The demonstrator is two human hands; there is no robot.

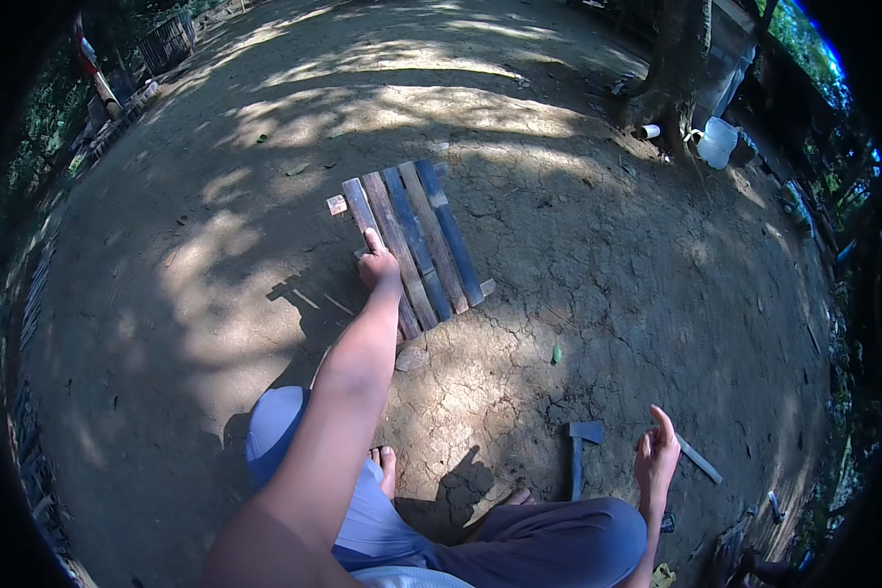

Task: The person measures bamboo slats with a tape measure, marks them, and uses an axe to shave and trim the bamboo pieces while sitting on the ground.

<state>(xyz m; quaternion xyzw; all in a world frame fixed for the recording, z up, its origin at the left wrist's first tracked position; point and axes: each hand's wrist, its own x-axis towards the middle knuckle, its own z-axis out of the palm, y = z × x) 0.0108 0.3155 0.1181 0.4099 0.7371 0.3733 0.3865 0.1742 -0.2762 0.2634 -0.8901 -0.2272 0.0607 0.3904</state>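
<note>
A small slatted wooden panel (416,250) lies tilted on the dirt ahead of me, its dark and brown slats side by side, with crosspiece ends jutting out at the corners. My left hand (378,267) grips its leftmost slat, one finger stretched along the wood. The hand's underside is hidden. Low on the right, my right hand (657,456) is raised off the ground beside my knee. Its index finger is extended and the others are partly curled, with nothing visible in it. An axe (576,456) is left of that hand. A pale stick (700,460) appears just behind it.
Cracked dirt ground (559,235) spreads around me, with patches of sun and shade. A tree trunk (674,78) rises at the far right, near a white plastic jug (717,143). A flat stone (412,360) lies below the panel. My bent knees (598,539) are at the lower edge.
</note>
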